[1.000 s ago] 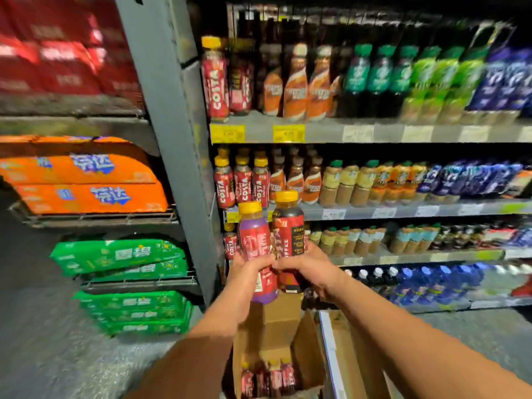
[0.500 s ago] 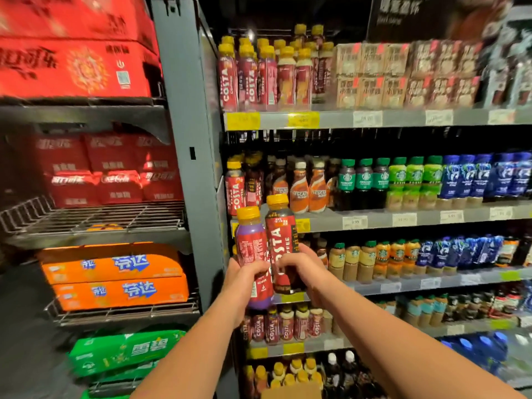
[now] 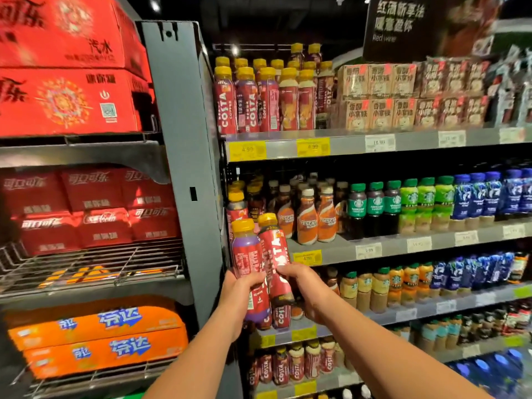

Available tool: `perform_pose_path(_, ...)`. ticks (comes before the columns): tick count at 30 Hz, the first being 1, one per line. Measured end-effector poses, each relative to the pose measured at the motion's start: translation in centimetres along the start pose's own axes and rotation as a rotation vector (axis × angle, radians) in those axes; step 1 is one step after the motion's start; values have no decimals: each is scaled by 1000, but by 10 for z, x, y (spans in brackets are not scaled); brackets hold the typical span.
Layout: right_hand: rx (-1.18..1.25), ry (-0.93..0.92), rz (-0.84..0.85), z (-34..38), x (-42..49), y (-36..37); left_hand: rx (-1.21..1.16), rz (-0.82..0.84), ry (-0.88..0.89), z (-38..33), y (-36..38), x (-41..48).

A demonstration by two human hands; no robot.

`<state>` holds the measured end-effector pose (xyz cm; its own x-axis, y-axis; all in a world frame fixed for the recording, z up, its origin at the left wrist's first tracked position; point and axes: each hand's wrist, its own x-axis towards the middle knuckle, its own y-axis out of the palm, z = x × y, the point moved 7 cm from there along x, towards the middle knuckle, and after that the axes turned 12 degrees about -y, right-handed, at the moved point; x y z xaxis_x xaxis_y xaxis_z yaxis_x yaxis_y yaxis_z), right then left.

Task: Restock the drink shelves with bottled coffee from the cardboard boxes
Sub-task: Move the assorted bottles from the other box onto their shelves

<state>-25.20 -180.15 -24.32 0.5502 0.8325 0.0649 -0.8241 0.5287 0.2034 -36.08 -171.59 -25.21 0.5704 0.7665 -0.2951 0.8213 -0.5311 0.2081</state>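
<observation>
My left hand (image 3: 240,295) grips a purple-and-red Costa coffee bottle (image 3: 248,260) with a yellow cap. My right hand (image 3: 305,292) grips a red Costa coffee bottle (image 3: 275,254), also yellow-capped, touching the first. Both bottles stand nearly upright in front of the left end of the drink shelves, level with the second shelf (image 3: 345,249), where Costa bottles (image 3: 237,208) stand at the far left. More Costa bottles (image 3: 250,102) fill the left end of the top shelf (image 3: 282,145). The cardboard box is out of view.
Nescafe bottles (image 3: 316,220), green and blue Starbucks bottles (image 3: 426,203) and lower rows of drinks fill the shelves to the right. A grey upright post (image 3: 184,168) divides them from racks of red cola cartons (image 3: 66,102) and orange cartons (image 3: 98,338) on the left.
My view has tilted upward; the cardboard box has dropped out of sight and the top shelf has come into view. Both hands have lifted the two bottles higher along the shelves.
</observation>
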Motion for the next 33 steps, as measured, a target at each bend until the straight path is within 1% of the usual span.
perform_pose_path(7,-53,-95,67,18,63,-12,-48,-40,20,-18,19,37)
perform_pose_path(13,-255,-205,42,42,120,-30,-57,-140,116,-42,35,61)
perform_pose_path(16,-299,-239,35,44,145,-30,-81,-195,125,-45,37,73)
perform_pose_path(19,-330,-268,-20,40,166,-30,-76,-283,160,-46,31,78)
perform_pose_path(25,-453,-275,30,31,190,-26,-33,-378,184,-45,21,80)
perform_pose_path(33,-451,-230,36,-2,199,-19,-22,-442,182,-30,19,86)
